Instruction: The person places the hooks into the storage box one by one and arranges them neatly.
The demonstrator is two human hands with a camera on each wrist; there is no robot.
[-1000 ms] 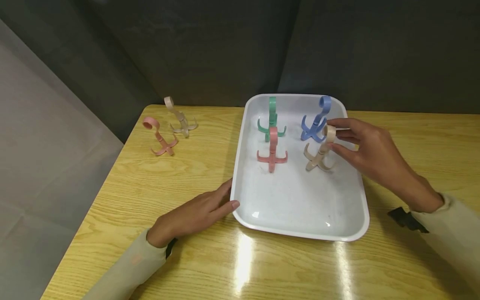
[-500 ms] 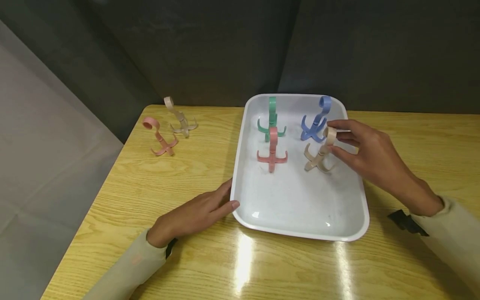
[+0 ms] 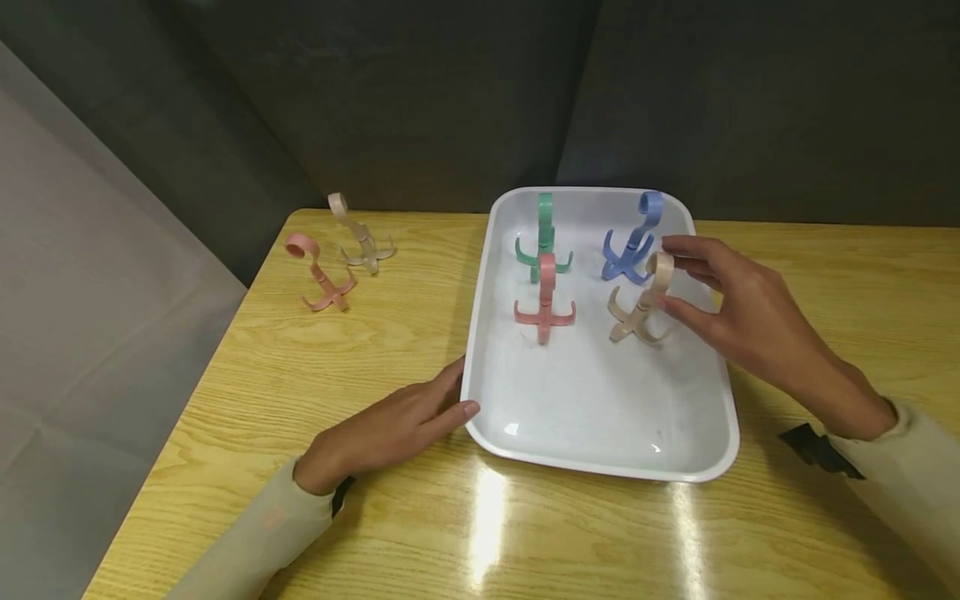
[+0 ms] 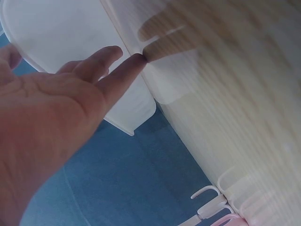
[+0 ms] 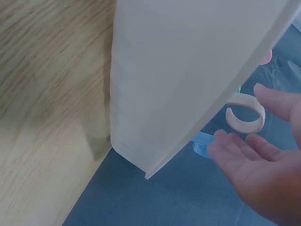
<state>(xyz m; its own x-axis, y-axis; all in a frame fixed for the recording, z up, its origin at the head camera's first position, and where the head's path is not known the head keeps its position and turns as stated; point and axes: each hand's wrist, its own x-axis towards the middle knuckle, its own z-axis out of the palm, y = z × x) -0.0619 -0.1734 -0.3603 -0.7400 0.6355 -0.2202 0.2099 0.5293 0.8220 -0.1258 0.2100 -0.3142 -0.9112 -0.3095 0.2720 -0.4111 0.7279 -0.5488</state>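
Note:
In the head view, a white tray (image 3: 600, 417) holds several four-pronged plastic hanger hooks, each with a curled top, standing on their prongs. My right hand (image 3: 757, 308) is at the beige hanger hook (image 3: 637, 317), thumb and fingers spread either side of its curl (image 5: 256, 123). Behind that one stands the blue hanger hook (image 3: 628, 250). The green hanger hook (image 3: 545, 242) and a pink hanger hook (image 3: 546, 308) form the left column. My left hand (image 3: 390, 429) rests at the tray's left side, thumb over the rim, fairly straight fingers (image 4: 123, 77) against the outer wall.
Left of the tray on the wooden table (image 3: 315, 375) stand another pink hanger hook (image 3: 326, 283) and another beige hanger hook (image 3: 365, 242). A dark cloth (image 3: 450, 100) hangs behind the table's back edge. The table's left edge slants beside a grey surface (image 3: 75, 333).
My right hand's fingers and thumb have drawn slightly apart and back from the beige hanger hook, which stays in place. The left hand and tray have not visibly moved.

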